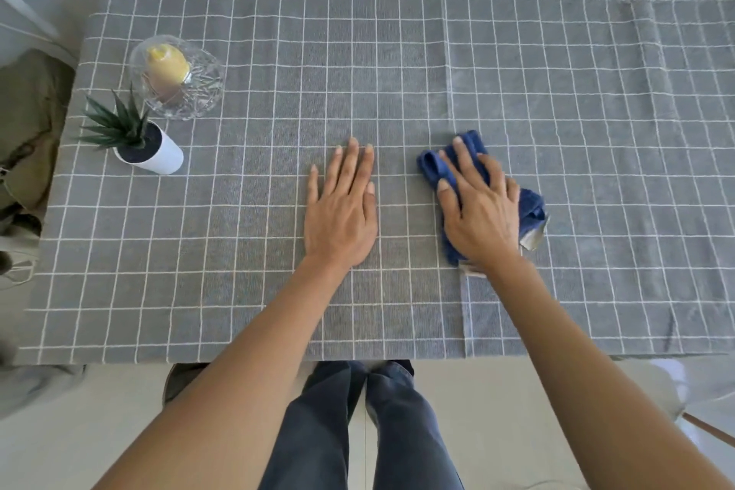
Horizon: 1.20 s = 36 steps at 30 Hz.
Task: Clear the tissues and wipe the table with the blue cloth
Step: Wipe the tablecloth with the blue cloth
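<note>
Flanking the grey checked desk's (397, 32) left, a spiky green plant in a white pot (149, 149) and a clear glass dome (177, 78) stand apart from the left hand (342, 207), flat with fingers released, while the right hand (479, 207) presses straight fingers on the crumpled blue cloth (431, 165) right of centre, so wiping seems underway, next needing a firm sweep.

The right hand (483, 211) covers the middle of the blue cloth (431, 165), and the hand's outer edge is blurred. The table (397, 52) runs past the right edge. Olive fabric (28, 111) at the left is cut off and unidentifiable. The glass cover (199, 91) distorts the yellow object (167, 60) beneath it. The legs (397, 430) end at the bottom edge.
</note>
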Tool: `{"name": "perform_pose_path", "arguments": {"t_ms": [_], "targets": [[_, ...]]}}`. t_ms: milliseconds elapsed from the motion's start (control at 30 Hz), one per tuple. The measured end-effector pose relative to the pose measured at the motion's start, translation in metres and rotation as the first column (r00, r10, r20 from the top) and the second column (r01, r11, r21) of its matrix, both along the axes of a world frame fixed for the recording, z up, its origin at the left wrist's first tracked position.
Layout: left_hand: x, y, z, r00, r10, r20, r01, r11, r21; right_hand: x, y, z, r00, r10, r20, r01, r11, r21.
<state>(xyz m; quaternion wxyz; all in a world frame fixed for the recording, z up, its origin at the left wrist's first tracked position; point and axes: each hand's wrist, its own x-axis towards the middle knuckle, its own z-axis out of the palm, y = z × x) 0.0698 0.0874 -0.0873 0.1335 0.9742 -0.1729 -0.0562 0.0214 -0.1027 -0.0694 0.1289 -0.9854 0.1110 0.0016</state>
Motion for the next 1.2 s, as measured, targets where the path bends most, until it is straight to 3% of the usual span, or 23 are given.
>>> {"name": "perform_pose_path", "arguments": {"t_ms": [133,300,500,667,900,1100,1200], "targets": [[-0.001,0.002,0.0,1.0,0.005,0.006,-0.004,1.0,-0.004,0.006,0.001,-0.001,0.993,-0.12,0.005,0.12,0.993,0.001],[0.0,0.0,0.002,1.0,0.016,0.011,-0.016,1.0,-0.014,-0.009,0.01,-0.001,0.992,0.127,-0.01,-0.127,0.992,-0.014],[0.0,0.001,0.001,1.0,0.015,0.005,-0.015,1.0,-0.005,0.006,-0.002,0.0,0.996,-0.09,-0.003,0.09,0.996,0.002],[-0.001,0.0,0.001,1.0,0.02,0.016,-0.02,1.0,-0.007,-0.011,0.02,0.0,0.991,0.128,-0.022,-0.129,0.991,-0.023],[0.0,0.001,0.0,1.0,0.019,0.014,-0.019,1.0,-0.004,-0.007,0.007,-0.002,0.992,-0.119,-0.035,0.118,0.993,-0.025],[0.0,0.0,0.0,1.0,0.02,0.014,-0.02,1.0,-0.02,-0.019,0.021,-0.002,0.992,0.098,-0.075,-0.101,0.994,-0.048],[0.0,0.001,-0.001,1.0,0.013,0.016,-0.013,1.0,-0.022,-0.008,-0.009,-0.002,0.996,-0.045,-0.079,0.039,0.996,-0.078]]}}
